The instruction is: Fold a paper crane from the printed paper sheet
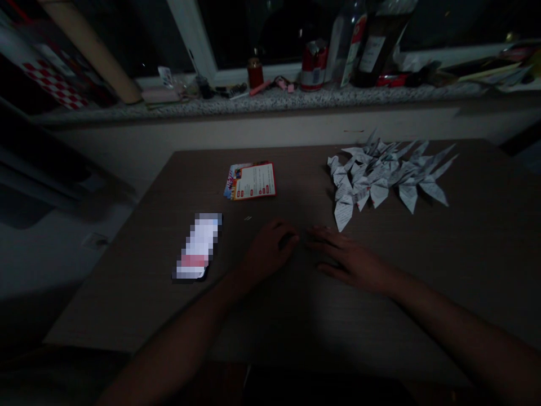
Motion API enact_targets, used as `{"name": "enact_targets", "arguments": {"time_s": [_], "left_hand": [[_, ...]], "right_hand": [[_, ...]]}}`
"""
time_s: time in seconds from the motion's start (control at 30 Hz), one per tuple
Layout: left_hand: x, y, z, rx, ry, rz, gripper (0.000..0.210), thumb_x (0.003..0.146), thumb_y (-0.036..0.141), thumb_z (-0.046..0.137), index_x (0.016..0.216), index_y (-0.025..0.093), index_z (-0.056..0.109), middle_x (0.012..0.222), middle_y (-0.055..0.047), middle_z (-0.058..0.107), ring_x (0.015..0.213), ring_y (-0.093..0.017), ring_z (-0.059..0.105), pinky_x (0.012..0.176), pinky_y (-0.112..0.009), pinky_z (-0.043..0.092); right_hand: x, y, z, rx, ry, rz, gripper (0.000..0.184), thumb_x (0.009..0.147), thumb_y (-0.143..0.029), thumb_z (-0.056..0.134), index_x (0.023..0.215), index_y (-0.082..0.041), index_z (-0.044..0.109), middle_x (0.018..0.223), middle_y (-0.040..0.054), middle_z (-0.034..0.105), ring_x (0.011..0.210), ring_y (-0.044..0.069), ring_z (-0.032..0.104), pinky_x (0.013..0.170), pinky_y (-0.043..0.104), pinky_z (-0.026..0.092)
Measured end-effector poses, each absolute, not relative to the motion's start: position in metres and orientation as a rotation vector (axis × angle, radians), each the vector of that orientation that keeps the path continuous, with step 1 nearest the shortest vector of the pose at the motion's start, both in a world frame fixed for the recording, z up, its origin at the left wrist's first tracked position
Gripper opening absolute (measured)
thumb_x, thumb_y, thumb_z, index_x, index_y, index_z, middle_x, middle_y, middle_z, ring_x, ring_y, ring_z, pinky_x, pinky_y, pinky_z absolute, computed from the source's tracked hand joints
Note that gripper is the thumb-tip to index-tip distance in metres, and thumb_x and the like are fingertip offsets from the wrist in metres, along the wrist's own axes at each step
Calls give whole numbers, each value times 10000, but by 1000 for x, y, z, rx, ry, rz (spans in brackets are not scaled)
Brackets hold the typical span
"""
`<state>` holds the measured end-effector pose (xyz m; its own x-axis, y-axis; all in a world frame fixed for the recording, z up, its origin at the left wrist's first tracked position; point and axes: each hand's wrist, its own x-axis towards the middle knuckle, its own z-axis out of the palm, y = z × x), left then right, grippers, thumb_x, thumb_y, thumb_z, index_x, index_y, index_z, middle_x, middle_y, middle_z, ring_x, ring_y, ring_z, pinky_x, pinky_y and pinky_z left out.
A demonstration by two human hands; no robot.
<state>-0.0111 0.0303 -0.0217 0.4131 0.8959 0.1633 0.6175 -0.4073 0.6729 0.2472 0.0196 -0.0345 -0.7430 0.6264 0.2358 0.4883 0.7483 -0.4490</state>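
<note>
My left hand (pixel 273 245) rests on the dark wooden table (pixel 139 304), its fingers loosely bent and a gap showing between thumb and forefinger; nothing is seen in it. Just to its right, my right hand (pixel 349 256) lies palm down with fingers stretched out and slightly spread, holding nothing. The fingertips of both hands point towards each other, a little apart. Beyond my right hand sits a cluster of several folded paper cranes (pixel 380 175) made from printed paper. A small stack of printed cards (pixel 253 180) lies beyond my left hand.
A phone (pixel 196 245) with a lit, blurred screen lies left of my left hand. Along the back, a granite windowsill (pixel 203 110) holds a red can (pixel 314 65), a red jar (pixel 255 73), a dark bottle (pixel 374 53) and a cardboard tube (pixel 97 51). The room is dim.
</note>
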Motion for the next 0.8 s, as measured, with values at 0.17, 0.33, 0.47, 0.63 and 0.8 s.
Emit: {"name": "enact_targets", "arguments": {"time_s": [0.17, 0.33, 0.47, 0.63, 0.8], "left_hand": [[-10, 30, -21, 2135, 1284, 702, 141, 1015, 262, 552, 1054, 214, 678, 1108, -61, 662, 1069, -214, 641, 977, -378, 519], [-15, 15, 1, 2149, 1351, 750, 141, 1018, 254, 555, 1100, 226, 666, 1177, -59, 659, 1125, -218, 638, 1023, -390, 511], [-41, -16, 16, 2157, 1577, 889, 170, 1038, 295, 538, 1158, 244, 645, 1242, -67, 649, 1208, -236, 612, 1062, -419, 501], [-91, -67, 6, 2068, 2018, 1097, 176, 1006, 251, 578, 1172, 239, 635, 1280, -98, 619, 1213, -268, 605, 1052, -472, 505], [-118, -89, -8, 1970, 2363, 1048, 348, 971, 313, 648, 1280, 170, 578, 1368, -195, 543, 1312, -371, 514, 1089, -578, 454]], "right_hand": [[248, 20, -37, -862, -2533, 539, 536, 973, -302, 654, 1497, -263, 549, 1606, 155, 478, 1478, 336, 457, 1185, 578, 424], [249, 20, -39, -864, -2533, 545, 514, 977, -300, 644, 1483, -283, 558, 1606, 133, 481, 1469, 331, 471, 1187, 585, 424], [250, 19, -40, -872, -2541, 534, 494, 982, -294, 632, 1472, -293, 565, 1595, 123, 493, 1467, 334, 473, 1175, 580, 443], [248, 20, -42, -861, -2549, 500, 477, 1002, -285, 592, 1476, -275, 545, 1577, 142, 505, 1467, 342, 469, 1166, 599, 447], [240, 18, -38, -886, -2552, 528, 471, 1022, -299, 567, 1489, -287, 508, 1565, 151, 499, 1430, 326, 512, 1141, 571, 487]]}}
